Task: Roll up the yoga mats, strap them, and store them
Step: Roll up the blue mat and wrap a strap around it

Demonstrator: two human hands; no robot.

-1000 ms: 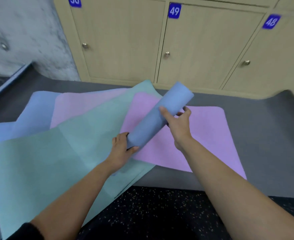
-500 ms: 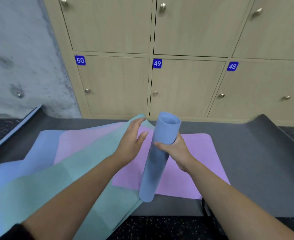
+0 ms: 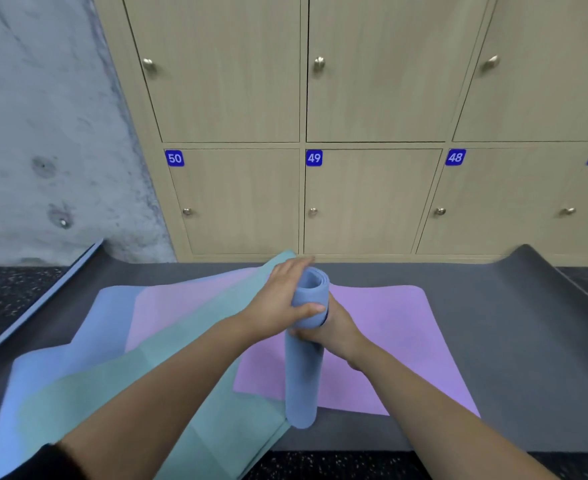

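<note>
While it was held upright in both hands, the rolled blue mat (image 3: 303,368) was seen as a tight, smooth tube. Its spiral end was turned upward and its lower end was set down just past the near edge of the purple mat (image 3: 389,341), beside the corner of the teal mat (image 3: 181,375). The left hand (image 3: 282,303) was laid against the tube's left side near the top, with the thumb hooked across the front and the fingers (image 3: 292,268) stretched up past the rim. The right hand (image 3: 334,327) was clasped round the tube from the right, just under that thumb, with its fingers wrapped to the front.

The purple mat's near left corner was lapped over the teal mat. A pink mat (image 3: 181,306) and a flat blue mat (image 3: 43,393) were fanned out beneath the teal one, further left. All were spread on a dark grey mat (image 3: 528,341); a broad bare stretch of it was left open on the right, where its far corner was curled upward. Closed lockers (image 3: 372,202), numbered 50, 49 and 48, were set just behind the mats' far edge, and a concrete wall (image 3: 43,133) adjoined them on the left. Speckled black floor (image 3: 8,289) was visible past the grey mat's edges.
</note>
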